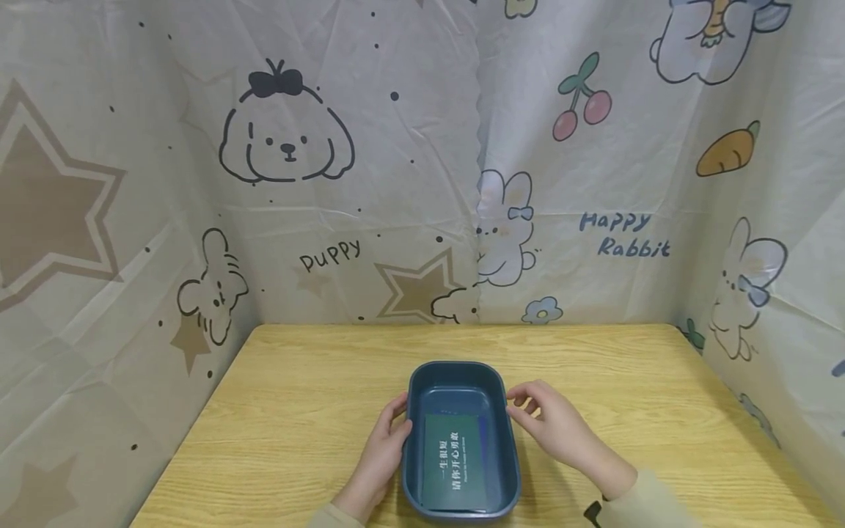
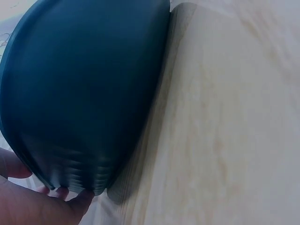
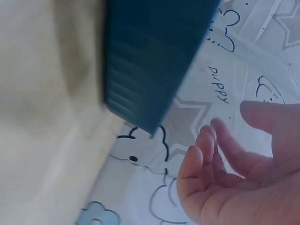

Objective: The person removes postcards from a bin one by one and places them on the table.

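A dark blue, rounded rectangular plastic bin lies lengthwise in front of me on the table. In it is a dark green book or card with white printed characters, a blue strip along its right edge. My left hand holds the bin's left side. In the left wrist view, that hand's fingers press on the ribbed outer wall, and its thumb is up by the rim. Close to the right rim is my right hand, its fingers loosely bent. A gap shows between that hand and the bin in the right wrist view.
The light wood-grain table extends around the bin on both sides. A printed cloth with cartoon animals and stars hangs behind the table and along its left and right edges.
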The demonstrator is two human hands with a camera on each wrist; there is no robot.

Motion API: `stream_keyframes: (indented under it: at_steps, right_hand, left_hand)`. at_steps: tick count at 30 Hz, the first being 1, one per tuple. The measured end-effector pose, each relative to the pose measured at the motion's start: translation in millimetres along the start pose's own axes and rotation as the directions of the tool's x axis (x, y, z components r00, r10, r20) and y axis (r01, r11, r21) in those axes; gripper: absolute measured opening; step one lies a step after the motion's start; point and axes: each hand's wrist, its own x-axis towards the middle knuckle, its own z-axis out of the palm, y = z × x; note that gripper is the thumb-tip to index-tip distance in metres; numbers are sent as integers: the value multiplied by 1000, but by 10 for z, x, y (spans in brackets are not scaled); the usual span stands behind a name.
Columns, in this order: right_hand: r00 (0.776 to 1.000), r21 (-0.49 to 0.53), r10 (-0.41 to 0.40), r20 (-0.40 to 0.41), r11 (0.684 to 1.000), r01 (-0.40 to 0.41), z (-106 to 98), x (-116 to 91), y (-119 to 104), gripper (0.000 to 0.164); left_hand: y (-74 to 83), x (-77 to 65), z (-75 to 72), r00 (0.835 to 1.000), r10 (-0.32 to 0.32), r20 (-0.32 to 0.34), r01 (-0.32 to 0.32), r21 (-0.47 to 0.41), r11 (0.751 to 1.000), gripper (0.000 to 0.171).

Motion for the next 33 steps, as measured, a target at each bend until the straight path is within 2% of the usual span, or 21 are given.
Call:
stream_keyframes:
  at_steps: [3, 7, 13, 21, 25, 33]
  right_hand:
    - [999, -23, -40, 27, 999, 41, -51, 130, -73, 15]
    - [996, -48, -50, 75, 997, 54, -81, 289, -178, 11]
    - [977, -73, -83, 197, 992, 99, 10, 442, -302, 11]
    - [931, -177, -155, 331, 959, 222, 270, 537, -320, 18]
    - [922, -247, -154, 356, 936, 252, 373, 564, -290, 20]
    - [903, -310, -132, 409, 911, 273, 479, 578, -265, 25]
  left_hand:
    - [10, -4, -10, 1000, 10, 2, -10, 4, 1000, 48]
    - [13, -5, -20, 1000, 10, 9, -10, 12, 1000, 49]
    - [14, -6, -24, 1000, 1, 13, -1, 15, 1000, 48]
    - [9, -1, -24, 1000, 3, 25, -4, 10, 1000, 49]
    - [4, -3, -23, 1000, 1, 26, -1, 8, 1000, 49]
    - [-28, 7, -28, 1000, -9, 18, 9, 16, 1000, 49]
